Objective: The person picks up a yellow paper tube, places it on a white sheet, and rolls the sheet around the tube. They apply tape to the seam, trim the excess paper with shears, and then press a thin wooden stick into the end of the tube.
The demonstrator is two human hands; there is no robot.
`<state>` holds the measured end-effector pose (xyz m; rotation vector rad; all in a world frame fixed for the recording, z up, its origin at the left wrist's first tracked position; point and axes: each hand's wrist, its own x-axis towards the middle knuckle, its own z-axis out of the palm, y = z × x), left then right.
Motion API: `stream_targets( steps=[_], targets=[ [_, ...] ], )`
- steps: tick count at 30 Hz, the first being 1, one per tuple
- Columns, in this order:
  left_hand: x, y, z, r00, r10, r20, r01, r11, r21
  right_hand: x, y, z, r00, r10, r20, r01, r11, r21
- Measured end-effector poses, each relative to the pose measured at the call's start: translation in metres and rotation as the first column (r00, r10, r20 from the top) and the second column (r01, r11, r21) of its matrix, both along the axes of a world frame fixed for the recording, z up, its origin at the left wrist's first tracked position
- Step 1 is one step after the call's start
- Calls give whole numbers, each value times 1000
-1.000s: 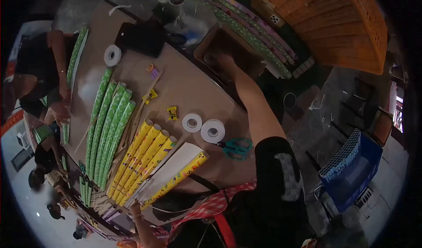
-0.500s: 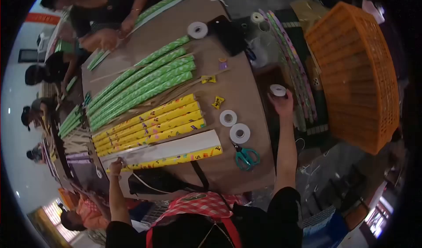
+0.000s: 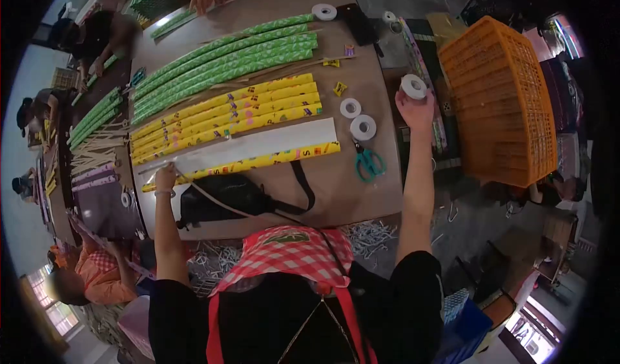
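Observation:
My right hand (image 3: 415, 109) grips a roll of white tape (image 3: 413, 87), held out past the table's right edge. At the left end of a yellow patterned paper sheet (image 3: 258, 165), my left hand (image 3: 166, 178) is closed in a pinch; what its fingers hold is too small to make out. The sheet's white inside (image 3: 284, 138) faces up, with a rolled yellow edge nearest me. Beyond it lie several yellow paper rolls (image 3: 226, 115), then green patterned rolls (image 3: 226, 64). Two tape rolls (image 3: 363, 128) and teal-handled scissors (image 3: 369, 166) rest right of the sheet.
A black bag (image 3: 223, 196) with a strap lies at the table's near edge. Beyond the right edge stands a large orange crate (image 3: 497, 106). Small wrapped sweets (image 3: 340, 89) and a farther tape roll (image 3: 324, 11) are on the table. Other people work across and to the left.
The view has shifted, so the table appears higher. My right hand, with the tape roll, has come slightly nearer me relative to the table. My left hand stays by the sheet's left end.

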<state>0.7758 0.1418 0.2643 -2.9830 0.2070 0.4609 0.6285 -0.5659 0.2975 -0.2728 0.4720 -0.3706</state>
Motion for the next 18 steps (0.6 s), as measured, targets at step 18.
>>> stream_targets(
  steps=[18],
  targets=[
    [-21, -6, 9, 983, 107, 147, -63, 959, -277, 63, 129, 19, 807, -449, -383, -590, -620, -516]
  ],
)
